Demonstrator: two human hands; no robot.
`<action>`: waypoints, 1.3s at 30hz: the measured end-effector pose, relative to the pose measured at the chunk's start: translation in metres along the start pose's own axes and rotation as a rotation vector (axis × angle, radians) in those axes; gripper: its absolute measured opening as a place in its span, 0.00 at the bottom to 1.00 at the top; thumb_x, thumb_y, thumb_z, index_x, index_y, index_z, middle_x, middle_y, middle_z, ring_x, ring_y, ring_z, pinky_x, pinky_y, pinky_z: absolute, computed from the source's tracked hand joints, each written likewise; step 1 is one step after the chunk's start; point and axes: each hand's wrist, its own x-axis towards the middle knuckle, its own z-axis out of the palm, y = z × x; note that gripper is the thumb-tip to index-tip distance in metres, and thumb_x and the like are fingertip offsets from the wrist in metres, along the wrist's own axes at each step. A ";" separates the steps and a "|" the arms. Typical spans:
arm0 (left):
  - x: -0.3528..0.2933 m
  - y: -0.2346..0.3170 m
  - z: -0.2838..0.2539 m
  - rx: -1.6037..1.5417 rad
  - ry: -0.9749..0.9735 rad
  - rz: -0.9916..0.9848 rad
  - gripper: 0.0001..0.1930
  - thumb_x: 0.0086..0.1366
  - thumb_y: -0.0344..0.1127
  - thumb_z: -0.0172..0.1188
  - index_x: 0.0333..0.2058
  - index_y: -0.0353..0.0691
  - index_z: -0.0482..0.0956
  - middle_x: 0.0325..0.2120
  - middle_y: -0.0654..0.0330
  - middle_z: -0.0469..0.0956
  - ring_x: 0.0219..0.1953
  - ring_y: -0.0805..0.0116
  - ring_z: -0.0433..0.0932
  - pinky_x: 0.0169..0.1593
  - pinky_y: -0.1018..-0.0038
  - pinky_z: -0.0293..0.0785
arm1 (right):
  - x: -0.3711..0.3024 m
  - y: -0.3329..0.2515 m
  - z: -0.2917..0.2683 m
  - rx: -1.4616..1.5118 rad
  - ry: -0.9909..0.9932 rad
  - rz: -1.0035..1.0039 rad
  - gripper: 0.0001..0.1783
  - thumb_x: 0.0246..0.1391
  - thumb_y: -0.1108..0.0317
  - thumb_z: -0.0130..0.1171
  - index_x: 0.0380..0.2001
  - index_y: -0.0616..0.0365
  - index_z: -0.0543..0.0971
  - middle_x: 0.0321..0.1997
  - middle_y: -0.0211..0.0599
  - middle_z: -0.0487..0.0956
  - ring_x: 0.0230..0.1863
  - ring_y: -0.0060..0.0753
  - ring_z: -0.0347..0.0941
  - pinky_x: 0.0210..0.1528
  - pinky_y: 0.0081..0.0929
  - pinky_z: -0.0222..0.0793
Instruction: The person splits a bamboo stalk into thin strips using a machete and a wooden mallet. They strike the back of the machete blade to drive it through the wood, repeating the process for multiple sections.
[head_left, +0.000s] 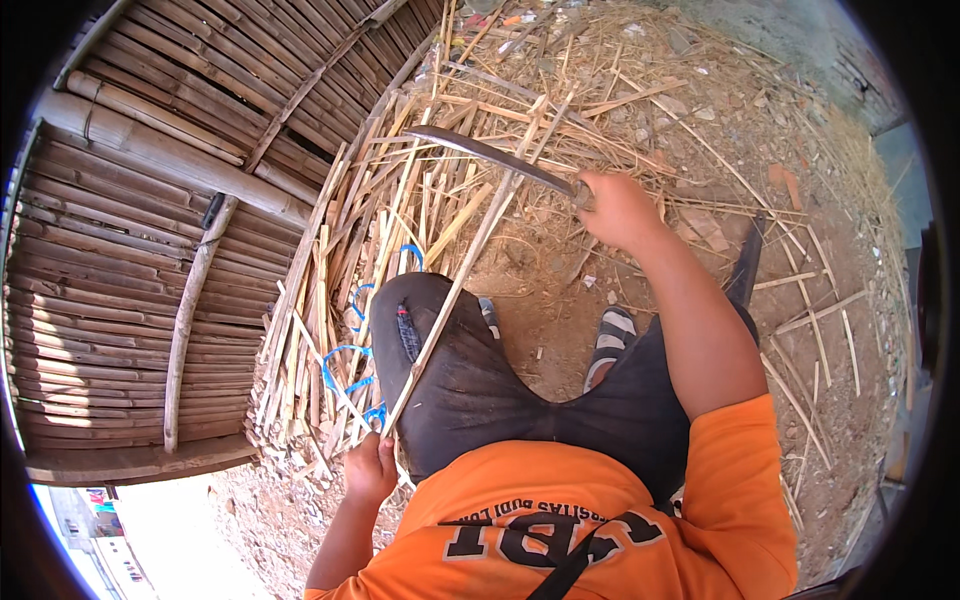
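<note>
My right hand (615, 208) is wrapped around the handle of a long machete (480, 150), whose slightly curved blade points away to the left. Lower at the left, the fingers of my left hand (370, 468) pinch the near end of a long pale bamboo strip (447, 308). This strip slants up over my left thigh and crosses the blade partway along. Toward its far end it looks forked in two. Whether the blade sits in the split or only lies against it I cannot tell.
A pile of split bamboo strips (335, 290) lies to the left, with blue plastic ties (345, 368) beside my thigh. Behind it leans a bamboo slat wall (110, 270). Loose strips (820, 310) and shavings litter the dirt floor (550, 330) around my feet.
</note>
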 end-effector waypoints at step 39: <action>-0.017 -0.059 -0.008 0.189 0.081 0.163 0.09 0.68 0.30 0.51 0.43 0.33 0.74 0.15 0.48 0.72 0.16 0.40 0.72 0.21 0.54 0.65 | -0.007 0.028 -0.012 -0.004 0.054 0.058 0.20 0.44 0.69 0.64 0.45 0.51 0.81 0.35 0.46 0.83 0.41 0.53 0.81 0.45 0.49 0.77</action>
